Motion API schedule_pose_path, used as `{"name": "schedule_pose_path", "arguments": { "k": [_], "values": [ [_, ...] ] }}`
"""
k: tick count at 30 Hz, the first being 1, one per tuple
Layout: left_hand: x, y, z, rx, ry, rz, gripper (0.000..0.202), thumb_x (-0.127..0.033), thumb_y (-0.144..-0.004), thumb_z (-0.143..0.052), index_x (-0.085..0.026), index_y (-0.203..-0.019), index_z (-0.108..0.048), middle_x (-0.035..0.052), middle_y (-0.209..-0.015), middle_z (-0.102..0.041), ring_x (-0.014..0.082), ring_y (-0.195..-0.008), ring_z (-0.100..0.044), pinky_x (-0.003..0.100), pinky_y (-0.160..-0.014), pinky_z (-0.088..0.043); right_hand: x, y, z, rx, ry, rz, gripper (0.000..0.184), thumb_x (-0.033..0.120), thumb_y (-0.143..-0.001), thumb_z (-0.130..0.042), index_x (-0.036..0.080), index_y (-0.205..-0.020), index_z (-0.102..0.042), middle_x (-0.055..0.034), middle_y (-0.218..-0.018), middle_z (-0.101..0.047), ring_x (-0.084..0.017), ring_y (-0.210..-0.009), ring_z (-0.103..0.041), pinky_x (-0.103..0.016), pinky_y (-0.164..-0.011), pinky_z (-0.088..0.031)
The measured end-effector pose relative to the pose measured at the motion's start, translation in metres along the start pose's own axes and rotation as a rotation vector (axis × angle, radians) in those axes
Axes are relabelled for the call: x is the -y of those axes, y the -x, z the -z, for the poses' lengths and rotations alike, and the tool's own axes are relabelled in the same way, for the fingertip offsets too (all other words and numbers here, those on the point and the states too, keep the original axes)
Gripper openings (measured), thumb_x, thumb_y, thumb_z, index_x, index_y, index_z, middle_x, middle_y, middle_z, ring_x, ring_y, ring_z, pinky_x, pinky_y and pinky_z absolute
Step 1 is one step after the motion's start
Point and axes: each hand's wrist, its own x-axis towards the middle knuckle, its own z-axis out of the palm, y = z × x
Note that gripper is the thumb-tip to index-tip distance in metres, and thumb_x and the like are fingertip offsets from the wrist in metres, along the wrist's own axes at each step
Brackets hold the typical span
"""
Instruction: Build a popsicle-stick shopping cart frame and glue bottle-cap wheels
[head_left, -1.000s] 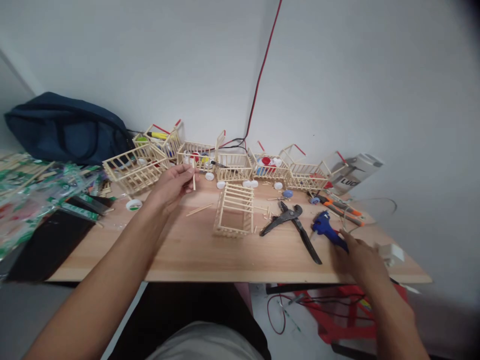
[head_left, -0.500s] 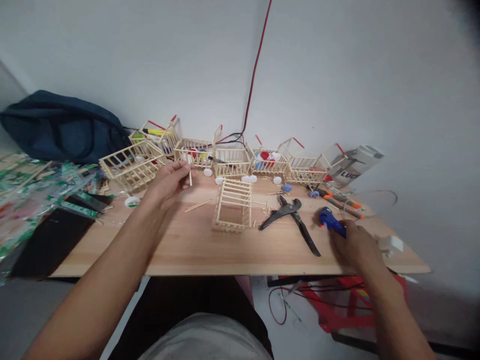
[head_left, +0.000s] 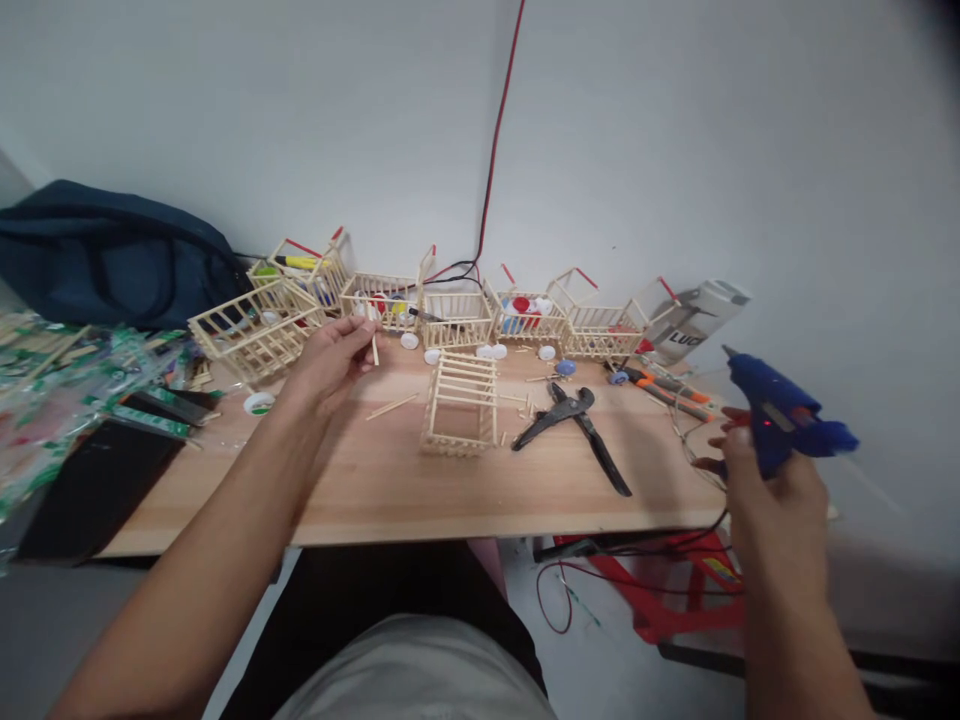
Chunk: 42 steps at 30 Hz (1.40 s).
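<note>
My left hand (head_left: 330,355) pinches a short wooden stick (head_left: 374,349) upright above the wooden table (head_left: 375,490), just left of an open stick frame (head_left: 461,403). My right hand (head_left: 772,495) grips a blue glue gun (head_left: 776,415), lifted off the table at its right end with the nozzle pointing up and left. Black pliers (head_left: 574,425) lie between the frame and the gun. A loose stick (head_left: 391,406) lies flat near my left hand.
A row of small stick-built carts (head_left: 480,315) holding coloured caps lines the wall. A dark blue bag (head_left: 112,250) and plastic packets (head_left: 67,380) sit at the left. Orange-handled tools (head_left: 664,388) lie at the back right. A red cable (head_left: 499,130) runs up the wall.
My right hand closed on the glue gun and lifted it up and to the right off the table. My left hand stayed in place with its stick.
</note>
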Motion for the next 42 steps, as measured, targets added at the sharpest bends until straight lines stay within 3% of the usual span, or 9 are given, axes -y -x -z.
{"name": "schedule_pose_path", "arguments": {
  "k": [2,7,12,16,20,25,30,36,42],
  "values": [
    [-0.001,0.000,0.000,-0.002,-0.008,-0.010,0.009,-0.015,-0.073,-0.070,-0.011,-0.073,-0.062,-0.0008,-0.060,-0.060,0.0056,-0.044,-0.046,0.016,-0.041,-0.035,0.015,0.012,-0.007,-0.010,-0.075,-0.001,0.038,0.052,-0.085,-0.061,0.021,-0.106,-0.064,-0.0083,-0.107,-0.065,-0.022,-0.088,-0.064,-0.036,-0.064,-0.055],
    [-0.013,0.006,-0.006,0.052,-0.079,-0.084,0.016,-0.023,-0.071,-0.074,-0.013,-0.074,-0.062,0.0003,-0.068,-0.063,0.0060,-0.048,-0.047,0.017,-0.044,-0.036,0.044,0.033,-0.018,0.166,-0.282,-0.031,0.031,0.046,-0.088,-0.060,0.022,-0.108,-0.065,-0.0106,-0.122,-0.063,-0.021,-0.096,-0.066,-0.025,-0.053,-0.050],
    [-0.031,0.022,-0.026,0.149,-0.375,-0.272,0.019,-0.031,-0.079,-0.070,-0.013,-0.078,-0.066,-0.0021,-0.063,-0.058,0.0052,-0.053,-0.044,0.017,-0.050,-0.035,0.064,0.046,-0.029,0.349,-0.489,-0.093,0.027,0.041,-0.086,-0.064,0.023,-0.106,-0.066,-0.0107,-0.121,-0.062,-0.021,-0.092,-0.065,-0.024,-0.049,-0.048],
    [-0.037,0.034,-0.037,0.327,-0.488,-0.137,0.024,-0.037,-0.076,-0.072,-0.013,-0.079,-0.068,-0.0011,-0.064,-0.059,0.0059,-0.054,-0.043,0.018,-0.050,-0.032,0.072,0.054,-0.042,0.494,-0.453,-0.073,0.028,0.042,-0.091,-0.059,0.021,-0.109,-0.064,-0.0100,-0.110,-0.065,-0.016,-0.071,-0.063,-0.027,-0.052,-0.049],
    [-0.031,0.033,-0.036,0.370,-0.478,0.010,0.032,-0.043,-0.069,-0.077,-0.013,-0.079,-0.071,-0.0008,-0.063,-0.059,0.0059,-0.052,-0.039,0.018,-0.047,-0.027,0.078,0.060,-0.060,0.669,-0.368,-0.040,0.036,0.046,-0.092,-0.055,0.017,-0.112,-0.063,-0.0082,-0.093,-0.067,-0.011,-0.055,-0.054,-0.028,-0.052,-0.047],
    [-0.016,0.029,-0.025,0.374,-0.394,0.044,0.031,-0.041,-0.072,-0.075,-0.014,-0.087,-0.074,-0.0003,-0.066,-0.061,0.0060,-0.052,-0.038,0.019,-0.049,-0.028,0.083,0.076,-0.083,0.713,-0.390,-0.077,0.039,0.050,-0.091,-0.054,0.016,-0.111,-0.060,-0.0024,-0.076,-0.061,-0.010,-0.050,-0.046,-0.025,-0.046,-0.038],
    [-0.004,0.032,-0.018,0.366,-0.305,0.125,0.029,-0.038,-0.070,-0.079,-0.015,-0.086,-0.072,0.0012,-0.069,-0.065,0.0062,-0.052,-0.043,0.019,-0.049,-0.030,0.090,0.095,-0.092,0.757,-0.434,-0.157,0.043,0.056,-0.090,-0.050,0.016,-0.103,-0.058,0.0025,-0.062,-0.051,-0.008,-0.046,-0.034,-0.022,-0.041,-0.023],
    [-0.005,0.036,-0.023,0.411,-0.244,0.112,0.025,-0.037,-0.070,-0.079,-0.015,-0.077,-0.070,0.0001,-0.061,-0.062,0.0046,-0.044,-0.036,0.019,-0.042,-0.023,0.098,0.100,-0.095,0.712,-0.351,-0.086,0.042,0.056,-0.091,-0.049,0.016,-0.091,-0.059,0.0037,-0.058,-0.045,-0.010,-0.049,-0.038,-0.023,-0.046,-0.028],
    [-0.005,0.038,-0.024,0.409,-0.274,0.100,0.023,-0.037,-0.073,-0.075,-0.015,-0.075,-0.070,0.0005,-0.060,-0.063,0.0046,-0.044,-0.036,0.019,-0.042,-0.024,0.091,0.100,-0.099,0.729,-0.311,-0.041,0.041,0.055,-0.092,-0.048,0.016,-0.090,-0.059,0.0048,-0.055,-0.044,-0.010,-0.047,-0.038,-0.022,-0.044,-0.031]
  ]
}}
